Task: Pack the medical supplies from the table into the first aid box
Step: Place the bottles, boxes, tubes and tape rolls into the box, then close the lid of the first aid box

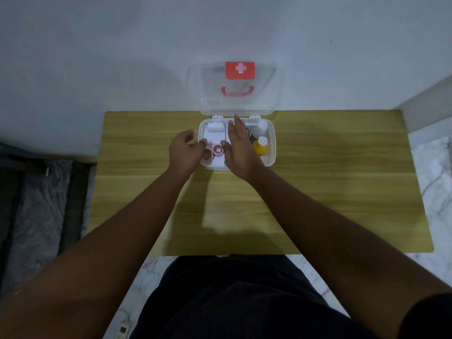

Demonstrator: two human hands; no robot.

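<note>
The white first aid box [272, 152] stands open at the back middle of the wooden table, its clear lid [269, 94] with a red cross label leaning against the wall. Inside on the left lie a white bandage roll [215, 126] and two pink tape rolls [217, 150]. A yellow bottle [260, 146] and a white bottle [261, 126] lie on the right side. My left hand [186, 152] hovers at the box's left edge, fingers loosely curled, touching near the tape rolls. Spread flat, my right hand [238, 148] covers the middle of the box and holds nothing.
The wooden table [342, 192] stands against a white wall. Marble floor shows on the right and near my legs. A dark step or mat lies to the left of the table.
</note>
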